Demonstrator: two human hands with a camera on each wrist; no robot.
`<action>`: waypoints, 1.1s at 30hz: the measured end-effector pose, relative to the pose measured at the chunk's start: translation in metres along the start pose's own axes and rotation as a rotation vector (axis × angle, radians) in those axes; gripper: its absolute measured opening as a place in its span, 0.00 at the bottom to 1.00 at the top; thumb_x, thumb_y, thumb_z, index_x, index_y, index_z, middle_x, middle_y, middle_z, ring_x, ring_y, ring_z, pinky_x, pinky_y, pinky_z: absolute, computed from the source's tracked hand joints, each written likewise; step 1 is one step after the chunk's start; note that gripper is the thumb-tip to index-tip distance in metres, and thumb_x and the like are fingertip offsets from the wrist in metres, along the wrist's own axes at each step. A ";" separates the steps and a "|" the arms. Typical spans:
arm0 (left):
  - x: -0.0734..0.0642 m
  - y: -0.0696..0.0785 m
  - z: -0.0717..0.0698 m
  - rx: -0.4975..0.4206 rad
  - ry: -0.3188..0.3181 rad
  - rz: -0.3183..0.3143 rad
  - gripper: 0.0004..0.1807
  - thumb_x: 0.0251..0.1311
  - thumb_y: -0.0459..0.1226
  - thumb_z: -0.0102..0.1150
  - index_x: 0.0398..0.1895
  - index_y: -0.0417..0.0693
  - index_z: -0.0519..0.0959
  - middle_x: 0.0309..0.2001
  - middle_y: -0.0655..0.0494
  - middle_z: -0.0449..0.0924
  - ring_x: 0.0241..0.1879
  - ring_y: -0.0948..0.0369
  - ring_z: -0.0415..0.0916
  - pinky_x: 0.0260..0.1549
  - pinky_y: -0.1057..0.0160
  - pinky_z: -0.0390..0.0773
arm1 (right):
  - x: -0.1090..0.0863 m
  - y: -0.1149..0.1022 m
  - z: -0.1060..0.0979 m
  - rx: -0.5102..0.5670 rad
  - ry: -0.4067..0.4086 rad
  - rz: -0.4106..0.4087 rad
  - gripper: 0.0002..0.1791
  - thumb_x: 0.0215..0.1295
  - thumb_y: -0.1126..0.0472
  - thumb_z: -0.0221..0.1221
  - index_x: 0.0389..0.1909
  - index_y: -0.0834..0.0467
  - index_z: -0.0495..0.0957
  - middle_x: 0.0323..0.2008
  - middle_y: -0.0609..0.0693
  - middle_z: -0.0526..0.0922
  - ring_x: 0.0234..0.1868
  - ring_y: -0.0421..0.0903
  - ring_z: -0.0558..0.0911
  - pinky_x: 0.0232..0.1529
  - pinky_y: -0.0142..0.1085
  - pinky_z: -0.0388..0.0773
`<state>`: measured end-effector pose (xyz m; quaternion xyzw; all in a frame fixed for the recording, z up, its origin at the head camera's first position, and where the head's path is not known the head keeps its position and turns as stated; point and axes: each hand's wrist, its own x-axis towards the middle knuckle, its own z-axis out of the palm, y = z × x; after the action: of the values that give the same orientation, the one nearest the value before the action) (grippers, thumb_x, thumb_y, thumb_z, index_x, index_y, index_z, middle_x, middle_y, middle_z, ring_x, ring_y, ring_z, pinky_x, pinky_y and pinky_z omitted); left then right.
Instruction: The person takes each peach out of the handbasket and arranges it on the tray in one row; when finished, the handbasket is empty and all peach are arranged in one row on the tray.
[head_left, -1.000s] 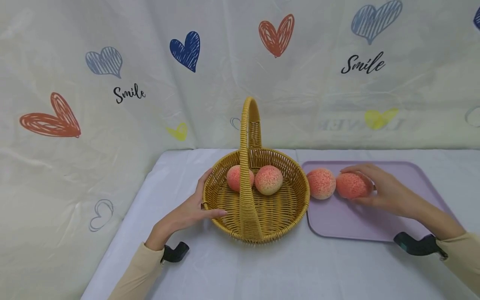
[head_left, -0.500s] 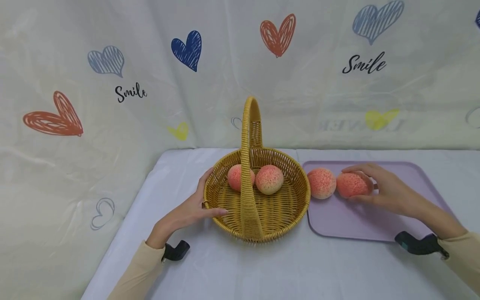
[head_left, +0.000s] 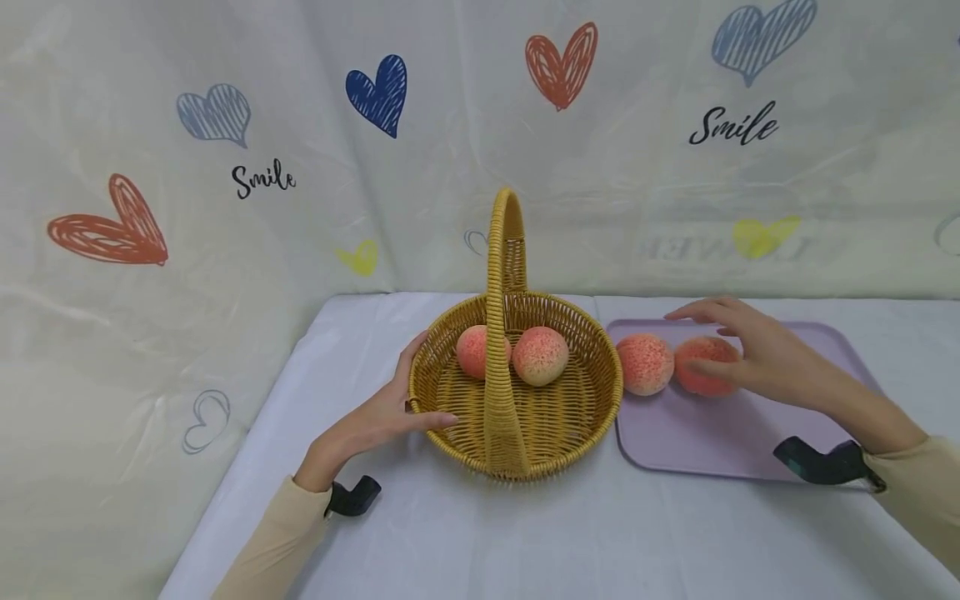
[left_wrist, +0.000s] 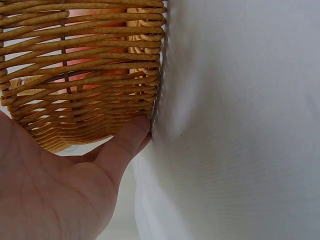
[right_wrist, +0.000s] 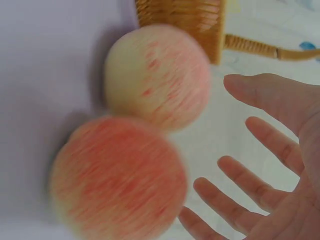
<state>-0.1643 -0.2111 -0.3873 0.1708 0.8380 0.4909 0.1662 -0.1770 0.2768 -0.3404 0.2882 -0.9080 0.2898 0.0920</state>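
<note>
A yellow-brown wicker basket with a tall arched handle holds two peaches, one at the left and one at the right. My left hand holds the basket's left side, fingers along its outer wall and thumb at the near rim; part of the hand is hidden by the wicker. Two more peaches lie side by side on the tray, the nearer to the basket and the other under my right hand. The right fingers are spread apart; in the right wrist view they stand clear of both peaches.
The lilac tray lies right of the basket, close to its rim. White cloth covers the table. Behind hangs a pale curtain printed with hearts and "Smile". Each wrist carries a black camera mount.
My right hand has loosened from the right-hand peach and lifted a little, its fingers spreading. The left hand and the basket stay in place; the head view has shifted slightly.
</note>
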 end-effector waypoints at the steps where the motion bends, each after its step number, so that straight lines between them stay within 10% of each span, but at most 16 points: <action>1: 0.000 0.000 0.000 -0.002 -0.001 0.000 0.68 0.58 0.56 0.76 0.84 0.72 0.29 0.84 0.52 0.39 0.80 0.48 0.48 0.76 0.38 0.51 | 0.005 -0.008 0.000 0.012 -0.008 0.002 0.33 0.54 0.70 0.77 0.63 0.55 0.79 0.60 0.53 0.77 0.62 0.50 0.76 0.58 0.44 0.78; 4: 0.000 0.000 0.000 -0.005 -0.002 0.001 0.68 0.58 0.56 0.76 0.84 0.72 0.29 0.84 0.52 0.39 0.81 0.48 0.48 0.76 0.38 0.51 | 0.022 -0.032 0.003 0.063 -0.041 -0.015 0.31 0.58 0.68 0.76 0.63 0.54 0.79 0.63 0.57 0.75 0.64 0.61 0.74 0.51 0.63 0.78; 14: 0.001 -0.001 0.000 -0.025 -0.005 0.010 0.69 0.58 0.55 0.76 0.84 0.70 0.29 0.84 0.53 0.38 0.81 0.49 0.47 0.76 0.38 0.50 | 0.075 -0.084 0.045 0.139 -0.152 -0.141 0.27 0.63 0.65 0.73 0.63 0.57 0.79 0.60 0.56 0.76 0.64 0.58 0.76 0.62 0.59 0.74; 33: 0.000 0.000 0.000 -0.033 -0.005 0.012 0.68 0.59 0.54 0.76 0.84 0.72 0.29 0.84 0.54 0.39 0.80 0.50 0.49 0.76 0.40 0.50 | 0.088 -0.088 0.095 0.129 -0.254 -0.091 0.26 0.66 0.64 0.71 0.63 0.62 0.78 0.61 0.64 0.73 0.59 0.58 0.77 0.56 0.53 0.78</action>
<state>-0.1649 -0.2113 -0.3873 0.1744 0.8282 0.5053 0.1683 -0.1976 0.1218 -0.3468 0.3688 -0.8778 0.3042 -0.0291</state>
